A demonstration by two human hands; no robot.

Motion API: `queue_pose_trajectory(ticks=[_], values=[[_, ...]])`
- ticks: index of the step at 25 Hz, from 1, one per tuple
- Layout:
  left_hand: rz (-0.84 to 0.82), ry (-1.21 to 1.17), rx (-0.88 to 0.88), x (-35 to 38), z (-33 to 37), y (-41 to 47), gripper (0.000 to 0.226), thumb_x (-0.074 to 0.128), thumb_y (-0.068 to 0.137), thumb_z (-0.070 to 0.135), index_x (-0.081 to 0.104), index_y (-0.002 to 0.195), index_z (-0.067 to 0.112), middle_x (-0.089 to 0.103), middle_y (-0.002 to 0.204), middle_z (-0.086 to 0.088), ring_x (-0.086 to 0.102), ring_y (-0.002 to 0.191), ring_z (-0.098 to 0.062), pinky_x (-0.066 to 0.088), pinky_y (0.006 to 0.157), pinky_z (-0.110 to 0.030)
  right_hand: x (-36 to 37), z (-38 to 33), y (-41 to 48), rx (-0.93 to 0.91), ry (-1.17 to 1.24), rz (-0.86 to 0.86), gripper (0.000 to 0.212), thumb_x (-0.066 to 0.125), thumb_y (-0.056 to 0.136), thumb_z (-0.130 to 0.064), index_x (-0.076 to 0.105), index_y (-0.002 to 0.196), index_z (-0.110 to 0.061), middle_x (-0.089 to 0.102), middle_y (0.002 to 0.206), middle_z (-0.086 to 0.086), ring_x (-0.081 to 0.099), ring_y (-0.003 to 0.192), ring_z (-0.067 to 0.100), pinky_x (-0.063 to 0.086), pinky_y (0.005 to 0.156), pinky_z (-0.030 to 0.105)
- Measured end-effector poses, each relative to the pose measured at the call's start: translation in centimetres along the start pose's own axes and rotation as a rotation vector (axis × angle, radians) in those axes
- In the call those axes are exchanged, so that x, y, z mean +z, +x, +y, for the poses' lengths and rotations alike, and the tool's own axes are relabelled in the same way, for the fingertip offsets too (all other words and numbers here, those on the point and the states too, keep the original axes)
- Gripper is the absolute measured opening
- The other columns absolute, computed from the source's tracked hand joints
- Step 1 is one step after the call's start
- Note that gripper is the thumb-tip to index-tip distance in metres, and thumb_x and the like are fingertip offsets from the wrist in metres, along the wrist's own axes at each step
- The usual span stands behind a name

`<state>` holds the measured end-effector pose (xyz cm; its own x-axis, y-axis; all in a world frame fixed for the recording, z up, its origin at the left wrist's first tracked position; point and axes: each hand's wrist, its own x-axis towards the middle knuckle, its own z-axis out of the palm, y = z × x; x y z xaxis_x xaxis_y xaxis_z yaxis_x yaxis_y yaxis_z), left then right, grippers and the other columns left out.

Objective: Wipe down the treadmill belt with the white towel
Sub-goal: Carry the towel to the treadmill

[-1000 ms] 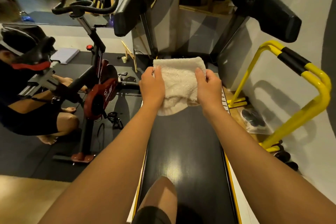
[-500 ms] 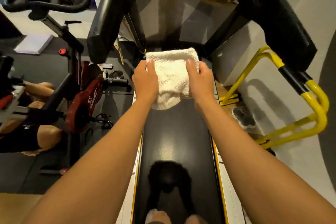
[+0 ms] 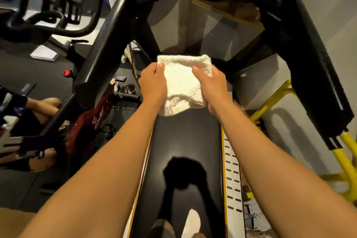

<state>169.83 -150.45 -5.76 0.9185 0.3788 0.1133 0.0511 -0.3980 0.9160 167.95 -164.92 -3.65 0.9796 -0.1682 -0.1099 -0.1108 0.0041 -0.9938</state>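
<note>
One belt (image 3: 185, 141) runs straight ahead. One folded towel (image 3: 181, 81) is at its far end, long axis along the belt. Left hand (image 3: 152, 83) and right hand (image 3: 212, 85) each pinch one side, grip closed, thumb on top.

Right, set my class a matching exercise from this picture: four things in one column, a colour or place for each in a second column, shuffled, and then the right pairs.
Column one:
1. white towel
2. treadmill belt
3. rail
4. exercise bike

Column two:
A. yellow, right of the belt
B. held between the left hand and the right hand
C. left of the belt
D. black and glossy

Pairs: 1-B, 2-D, 3-A, 4-C.
</note>
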Motion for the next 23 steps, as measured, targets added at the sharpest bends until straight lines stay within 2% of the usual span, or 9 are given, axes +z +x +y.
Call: queue_pose_trajectory(ticks=[2, 6, 10, 13, 15, 17, 20, 21, 23], values=[[0.005, 0.006, -0.006, 1.3, -0.2, 2.5, 0.041, 0.044, 0.099, 0.025, 0.027, 0.062, 0.017, 0.027, 0.058, 0.002, 0.022, 0.054, -0.011, 0.020, 0.050, -0.026, 0.6, 0.6, 3.2, 0.009, 0.029, 0.008, 0.016, 0.062, 0.091, -0.025, 0.064, 0.107, -0.021, 0.070, 0.101, -0.001, 0.068, 0.093, 0.013, 0.056, 0.080, 0.030], [-0.006, 0.038, -0.014, 4.8, -1.7, 8.2, 0.041, 0.043, 0.099, 0.027, 0.028, 0.062, 0.017, 0.029, 0.058, 0.002, 0.023, 0.054, -0.010, 0.021, 0.050, -0.026, 2.1, 2.2, 9.4, 0.041, -0.066, 0.049, 0.047, 0.061, 0.084, -0.046, 0.058, 0.123, -0.020, 0.064, 0.120, -0.001, 0.060, 0.112, 0.016, 0.050, 0.097, 0.043], [-0.066, 0.020, -0.061, 9.2, -3.7, 13.0, 0.040, 0.044, 0.099, 0.029, 0.039, 0.061, 0.017, 0.038, 0.058, 0.005, 0.033, 0.055, -0.009, 0.026, 0.050, -0.023, 2.0, 3.5, 15.0, 0.058, -0.043, 0.065, 0.015, 0.063, 0.088, -0.029, 0.062, 0.103, -0.027, 0.069, 0.106, -0.001, 0.066, 0.099, 0.016, 0.053, 0.091, 0.045], [-0.090, 0.016, -0.147, 12.6, -4.5, 16.4, 0.030, 0.043, 0.098, 0.032, 0.056, 0.085, 0.008, 0.054, 0.078, -0.001, 0.047, 0.072, -0.017, 0.033, 0.062, -0.031, 1.6, 4.3, 19.5, 0.135, 0.043, -0.021, 0.024, 0.071, 0.081, -0.010, 0.062, 0.102, -0.016, 0.071, 0.102, 0.007, 0.070, 0.092, 0.022, 0.056, 0.085, 0.046], [-0.121, -0.014, -0.209, 15.1, -4.7, 19.0, 0.025, 0.041, 0.099, 0.032, 0.056, 0.097, 0.011, 0.056, 0.091, -0.001, 0.050, 0.084, -0.018, 0.034, 0.070, -0.029, 1.8, 5.1, 23.2, 0.192, 0.057, -0.077, 0.035, 0.076, 0.076, -0.004, 0.060, 0.106, -0.012, 0.072, 0.102, 0.008, 0.071, 0.091, 0.023, 0.057, 0.083, 0.046], [-0.127, -0.019, -0.233, 17.6, -5.3, 21.3, 0.023, 0.039, 0.100, 0.030, 0.054, 0.101, 0.013, 0.055, 0.094, 0.000, 0.050, 0.088, -0.018, 0.034, 0.070, -0.027, 2.2, 6.4, 26.8, 0.240, 0.048, -0.102, 0.045, 0.078, 0.073, -0.003, 0.058, 0.112, -0.011, 0.071, 0.104, 0.009, 0.071, 0.091, 0.023, 0.057, 0.082, 0.045], [-0.115, -0.095, -0.311, 21.7, -7.8, 25.8, 0.015, 0.042, 0.100, 0.027, 0.051, 0.105, 0.016, 0.050, 0.084, 0.011, 0.048, 0.075, -0.004, 0.035, 0.056, -0.010, 2.9, 9.9, 33.1, 0.251, -0.032, -0.113, 0.041, 0.075, 0.073, 0.000, 0.061, 0.109, -0.013, 0.071, 0.103, 0.007, 0.071, 0.091, 0.021, 0.058, 0.081, 0.042], [-0.096, -0.123, -0.362, 23.1, -9.4, 26.9, 0.013, 0.045, 0.098, 0.026, 0.051, 0.107, 0.018, 0.049, 0.083, 0.013, 0.047, 0.073, -0.001, 0.035, 0.055, -0.009, 3.0, 11.4, 34.8, 0.250, -0.058, -0.114, 0.038, 0.074, 0.074, 0.000, 0.062, 0.108, -0.014, 0.072, 0.102, 0.006, 0.071, 0.091, 0.019, 0.058, 0.080, 0.040], [-0.085, -0.156, -0.430, 25.8, -13.2, 29.0, 0.016, 0.048, 0.095, 0.021, 0.054, 0.109, 0.016, 0.053, 0.090, 0.008, 0.053, 0.082, -0.010, 0.037, 0.066, -0.019, 3.3, 14.6, 38.1, 0.244, -0.130, -0.114, 0.034, 0.071, 0.077, 0.000, 0.065, 0.107, -0.014, 0.073, 0.100, 0.004, 0.071, 0.091, 0.018, 0.056, 0.082, 0.040]])
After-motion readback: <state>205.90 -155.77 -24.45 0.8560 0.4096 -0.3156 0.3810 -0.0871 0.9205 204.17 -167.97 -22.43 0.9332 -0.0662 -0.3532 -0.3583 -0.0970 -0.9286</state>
